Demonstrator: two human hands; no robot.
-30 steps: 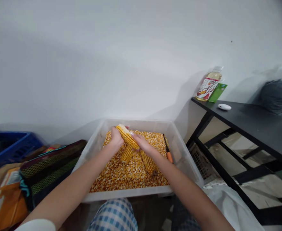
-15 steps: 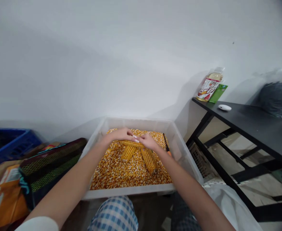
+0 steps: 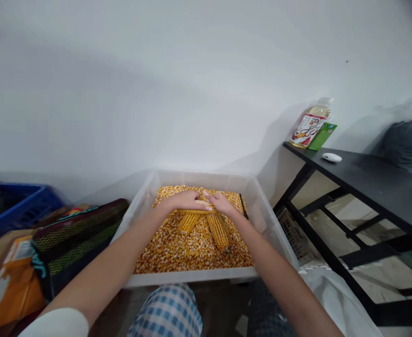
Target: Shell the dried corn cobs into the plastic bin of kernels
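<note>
Just above our lap, in a clear plastic bin [image 3: 192, 276] heaped with loose corn kernels [image 3: 192, 252], our work is on one dried corn cob [image 3: 196, 211]. It lies crosswise against two other cobs [image 3: 218, 230], and our left hand [image 3: 181, 201] and right hand [image 3: 222, 204] are both clasped over it, fingers curled. A thin black tool [image 3: 243, 206] leans inside the bin. Farther off, on a black table [image 3: 353, 166], stands a bottle [image 3: 309, 127], its label bright but unreadable, beside a green packet [image 3: 321, 135].

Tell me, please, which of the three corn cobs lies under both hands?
The crosswise cob beneath the left hand and right hand; the shorter cob and longer cob slant below, untouched.
</note>
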